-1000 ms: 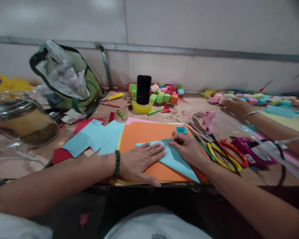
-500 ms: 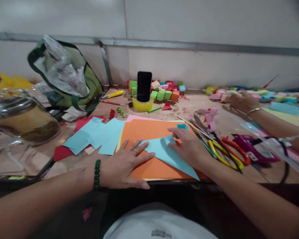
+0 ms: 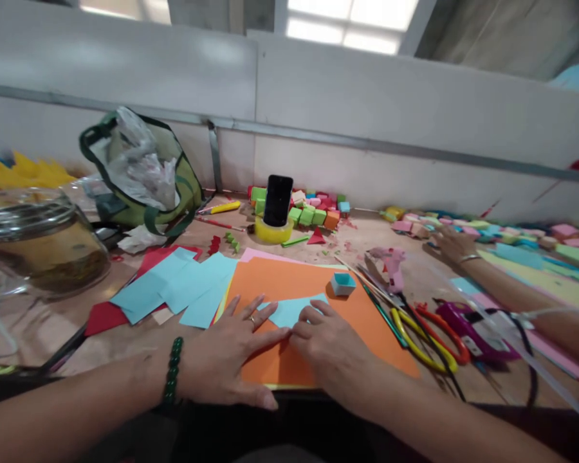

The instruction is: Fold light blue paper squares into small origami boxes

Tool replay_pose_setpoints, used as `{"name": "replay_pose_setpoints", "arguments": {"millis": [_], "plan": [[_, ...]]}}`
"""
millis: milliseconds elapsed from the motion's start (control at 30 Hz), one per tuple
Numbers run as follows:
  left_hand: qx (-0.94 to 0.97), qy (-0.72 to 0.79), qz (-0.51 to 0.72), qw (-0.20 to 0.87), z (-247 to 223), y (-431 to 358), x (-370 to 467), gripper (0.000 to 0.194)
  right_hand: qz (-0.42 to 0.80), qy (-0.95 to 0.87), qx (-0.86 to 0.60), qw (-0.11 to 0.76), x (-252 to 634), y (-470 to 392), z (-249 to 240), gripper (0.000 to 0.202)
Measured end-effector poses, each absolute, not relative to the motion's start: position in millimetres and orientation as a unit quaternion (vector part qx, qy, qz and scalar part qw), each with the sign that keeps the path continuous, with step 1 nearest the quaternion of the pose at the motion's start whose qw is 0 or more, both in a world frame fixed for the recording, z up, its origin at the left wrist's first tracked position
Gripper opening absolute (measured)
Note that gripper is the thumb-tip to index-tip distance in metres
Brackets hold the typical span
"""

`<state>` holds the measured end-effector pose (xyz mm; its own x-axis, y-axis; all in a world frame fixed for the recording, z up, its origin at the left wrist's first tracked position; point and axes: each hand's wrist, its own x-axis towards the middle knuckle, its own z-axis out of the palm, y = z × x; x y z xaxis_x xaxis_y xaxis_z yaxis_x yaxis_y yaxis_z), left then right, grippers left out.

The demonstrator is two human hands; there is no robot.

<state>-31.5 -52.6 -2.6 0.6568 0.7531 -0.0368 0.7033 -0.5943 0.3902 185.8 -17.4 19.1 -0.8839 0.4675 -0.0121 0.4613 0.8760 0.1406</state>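
Left grip point(image 3: 222, 355): spread, grasping nothing; right grip point(image 3: 335, 346): curled, whether pinching I cannot tell. Partly beneath both lies my blue paper point(image 3: 287, 312), probably light, easily creased, best taken by an edge.

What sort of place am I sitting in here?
Probably a shared papercraft workspace, though I can't tell whether it's a workshop or a classroom: orange paper, a pink glue gun and another person's arm on the right suggest it.
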Motion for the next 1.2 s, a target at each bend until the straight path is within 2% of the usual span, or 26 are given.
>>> {"name": "replay_pose_setpoints", "arguments": {"millis": [133,367,467,700,833,1067,1200], "plan": [[0.89,0.405,0.082,0.193,-7,-52,-35,0.087,0.072,0.967,0.246,-0.004,199,-23,5,0.007],[0.895,0.409,0.068,0.163,-7,-55,-35,0.081,0.057,0.948,0.254,-0.185,237,-45,-9,0.021],[0.897,0.413,0.047,0.15,-4,-56,-34,0.079,0.073,0.938,0.255,-0.224,252,-54,-9,0.031],[0.887,0.443,0.03,0.127,0,-64,-29,0.077,0.095,0.914,0.301,-0.254,284,-58,15,0.03],[0.868,0.487,0.029,0.09,-1,-74,-16,0.079,0.118,0.899,0.323,-0.271,268,-55,25,0.035],[0.848,0.524,0.031,0.067,-2,-83,-4,0.082,0.02,0.941,0.278,-0.193,209,-42,-9,0.034],[0.857,0.51,0.037,0.058,-9,-86,-15,0.085,0.025,0.937,0.287,-0.197,222,-44,-17,0.035]]}}
